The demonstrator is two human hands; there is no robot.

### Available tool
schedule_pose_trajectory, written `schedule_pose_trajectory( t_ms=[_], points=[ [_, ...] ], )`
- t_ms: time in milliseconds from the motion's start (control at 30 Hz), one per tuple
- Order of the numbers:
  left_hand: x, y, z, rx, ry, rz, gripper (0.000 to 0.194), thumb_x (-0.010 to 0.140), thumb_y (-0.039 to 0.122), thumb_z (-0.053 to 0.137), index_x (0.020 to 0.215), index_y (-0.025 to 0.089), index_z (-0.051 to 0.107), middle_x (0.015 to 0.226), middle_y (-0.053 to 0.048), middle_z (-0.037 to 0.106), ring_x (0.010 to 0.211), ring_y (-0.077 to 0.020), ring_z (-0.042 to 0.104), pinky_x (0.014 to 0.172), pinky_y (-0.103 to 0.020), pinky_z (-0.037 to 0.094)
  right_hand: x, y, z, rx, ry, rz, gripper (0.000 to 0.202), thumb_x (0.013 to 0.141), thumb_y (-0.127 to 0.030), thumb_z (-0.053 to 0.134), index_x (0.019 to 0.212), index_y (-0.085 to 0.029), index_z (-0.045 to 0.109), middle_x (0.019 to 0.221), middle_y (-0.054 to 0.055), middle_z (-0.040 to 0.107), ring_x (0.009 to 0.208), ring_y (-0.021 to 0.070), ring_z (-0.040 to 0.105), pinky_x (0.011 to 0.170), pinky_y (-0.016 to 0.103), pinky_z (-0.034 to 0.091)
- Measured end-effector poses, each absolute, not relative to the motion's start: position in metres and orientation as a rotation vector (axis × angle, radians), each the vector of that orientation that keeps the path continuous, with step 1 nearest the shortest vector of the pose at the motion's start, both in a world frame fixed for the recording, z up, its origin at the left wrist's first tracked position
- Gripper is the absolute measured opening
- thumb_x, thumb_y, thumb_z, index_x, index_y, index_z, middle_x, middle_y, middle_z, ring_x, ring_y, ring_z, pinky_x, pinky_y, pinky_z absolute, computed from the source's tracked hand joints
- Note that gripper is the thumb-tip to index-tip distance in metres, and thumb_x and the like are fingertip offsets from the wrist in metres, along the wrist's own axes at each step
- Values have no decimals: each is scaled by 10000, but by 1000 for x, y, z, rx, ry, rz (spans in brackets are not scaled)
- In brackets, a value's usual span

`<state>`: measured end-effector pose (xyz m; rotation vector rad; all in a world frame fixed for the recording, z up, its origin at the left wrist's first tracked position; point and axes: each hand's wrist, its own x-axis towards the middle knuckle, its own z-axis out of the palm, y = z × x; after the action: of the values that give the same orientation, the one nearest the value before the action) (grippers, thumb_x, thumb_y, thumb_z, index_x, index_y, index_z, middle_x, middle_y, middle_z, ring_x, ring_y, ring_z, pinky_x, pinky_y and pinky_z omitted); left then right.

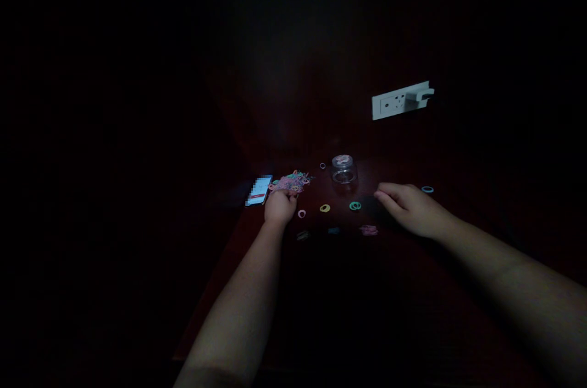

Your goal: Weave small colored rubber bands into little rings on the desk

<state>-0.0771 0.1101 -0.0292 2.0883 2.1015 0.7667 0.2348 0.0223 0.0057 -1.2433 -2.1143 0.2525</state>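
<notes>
My left hand (280, 207) is at the near edge of a heap of small multicoloured hair ties (291, 181), its fingers curled; what they pinch, if anything, is hidden. Over to the right, my right hand (408, 206) hovers low with fingertips pressed together, and I cannot make out anything in them. Between the hands lie a pink hair tie (301, 210), yellow hair ties (321, 209) and green hair ties (351, 206) in a row. Closer to me are a dim yellowish bunch (303, 235), a blue bunch (333, 231) and a pink bunch (369, 230).
A clear lidded jar (343, 176) stands behind the row, a pale ring (323, 163) left of it. One phone (259, 190) lies left of the heap. Past my right hand is a blue hair tie (427, 192). The wall socket (387, 108) holds a plug (418, 96). Surroundings are very dark.
</notes>
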Motion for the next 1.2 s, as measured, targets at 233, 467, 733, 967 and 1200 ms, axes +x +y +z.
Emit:
schedule_pose_trajectory(
  t_ms=[233, 467, 733, 967, 1200],
  points=[
    [-81, 113, -37, 2056, 2101, 808, 250, 834, 309, 637, 1052, 215, 716, 1067, -74, 737, 993, -204, 673, 896, -287, 493, 235, 22, 5, -1264, -2127, 244, 351, 966, -384, 381, 660, -222, 440, 595, -6, 508, 551, 152, 495, 548, 275, 346],
    [-84, 118, -40, 2022, 2110, 747, 150, 842, 305, 630, 911, 235, 743, 958, -54, 757, 902, -205, 690, 833, -287, 506, 235, 23, 3, -1254, -2136, 249, 346, 967, -376, 381, 664, -222, 446, 603, -5, 521, 556, 156, 505, 555, 278, 352],
    [-79, 115, -39, 2072, 2107, 800, 207, 901, 305, 539, 884, 192, 712, 980, -103, 733, 944, -229, 671, 878, -319, 498, 236, 24, 1, -1249, -2145, 273, 349, 972, -385, 380, 671, -221, 449, 613, -5, 528, 565, 156, 508, 563, 280, 357],
    [-53, 96, -17, 2233, 1931, 926, 149, 902, 260, 564, 890, 180, 689, 1028, -89, 704, 986, -230, 639, 922, -334, 477, 234, 24, 0, -1242, -2148, 299, 334, 964, -379, 402, 684, -212, 472, 617, -8, 538, 572, 149, 514, 562, 272, 351],
    [13, 32, 2, 2610, 1349, 1014, 80, 908, 253, 589, 885, 225, 660, 959, -30, 666, 945, -192, 594, 872, -324, 464, 223, 17, -3, -1180, -2173, 479, 174, 872, -372, 584, 857, -202, 620, 642, -23, 611, 560, 127, 538, 549, 246, 366]
  ],
)
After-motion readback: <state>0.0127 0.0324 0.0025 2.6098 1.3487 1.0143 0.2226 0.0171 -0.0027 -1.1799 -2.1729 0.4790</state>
